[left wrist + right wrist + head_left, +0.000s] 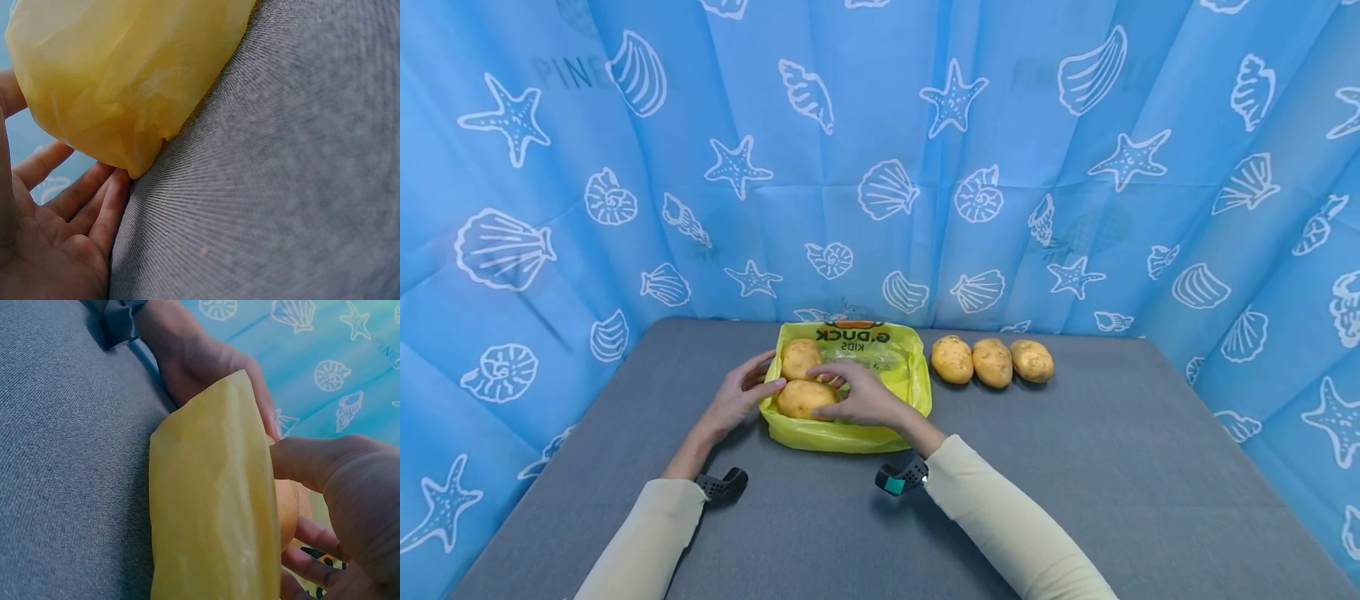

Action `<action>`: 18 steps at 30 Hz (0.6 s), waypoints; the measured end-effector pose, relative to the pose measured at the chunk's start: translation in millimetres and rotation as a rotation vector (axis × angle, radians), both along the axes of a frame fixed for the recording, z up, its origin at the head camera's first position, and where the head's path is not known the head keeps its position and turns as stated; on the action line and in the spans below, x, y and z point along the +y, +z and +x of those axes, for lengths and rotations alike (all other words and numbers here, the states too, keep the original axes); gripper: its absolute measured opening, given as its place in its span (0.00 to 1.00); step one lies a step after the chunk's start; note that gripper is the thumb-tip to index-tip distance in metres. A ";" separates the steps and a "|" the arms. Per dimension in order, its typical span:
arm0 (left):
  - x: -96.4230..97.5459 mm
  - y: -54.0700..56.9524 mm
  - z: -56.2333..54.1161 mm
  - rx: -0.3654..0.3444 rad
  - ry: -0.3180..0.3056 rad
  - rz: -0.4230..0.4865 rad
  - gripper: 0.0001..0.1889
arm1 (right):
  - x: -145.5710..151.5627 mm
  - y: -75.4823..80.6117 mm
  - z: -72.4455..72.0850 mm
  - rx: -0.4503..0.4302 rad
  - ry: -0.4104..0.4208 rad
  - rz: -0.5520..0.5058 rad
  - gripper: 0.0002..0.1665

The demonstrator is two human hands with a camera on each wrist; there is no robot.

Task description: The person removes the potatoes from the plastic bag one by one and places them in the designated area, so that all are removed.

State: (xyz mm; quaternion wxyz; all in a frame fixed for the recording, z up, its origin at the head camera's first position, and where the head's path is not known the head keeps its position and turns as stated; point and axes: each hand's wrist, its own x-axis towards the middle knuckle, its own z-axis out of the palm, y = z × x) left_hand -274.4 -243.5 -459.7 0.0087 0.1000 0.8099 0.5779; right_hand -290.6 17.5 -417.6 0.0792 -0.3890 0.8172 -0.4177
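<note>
An open yellow plastic bag (827, 437) with dark lettering lies on the table, its rim spread wide. Two potatoes are inside at its left: the rear one (800, 357) and the front one (801, 398). My right hand (867, 398) reaches into the bag and holds the front potato between thumb and fingers; the right wrist view shows that potato (286, 509) partly hidden behind the bag wall. At the bag's left side is my left hand (739, 398), thumb at the rim. In the left wrist view its fingers (94, 194) lie fairly straight along the bag's outside.
Right of the bag, three potatoes stand in a row: one (952, 360), a middle one (992, 363) and a right one (1033, 361). A grey cloth covers the table (1037, 475). Behind it hangs a blue curtain (880, 250) with shell and starfish prints.
</note>
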 end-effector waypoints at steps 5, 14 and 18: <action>0.6 0.0 -0.2 0.014 -0.002 -0.001 0.34 | -0.9 -1.0 0.2 0.014 -0.018 0.031 0.31; 1.1 1.7 -0.1 0.024 -0.003 -0.019 0.34 | -2.4 -1.0 2.0 0.021 -0.040 0.073 0.33; 1.0 1.8 0.6 0.023 -0.002 -0.023 0.34 | -2.5 -1.4 1.6 0.061 -0.006 0.106 0.36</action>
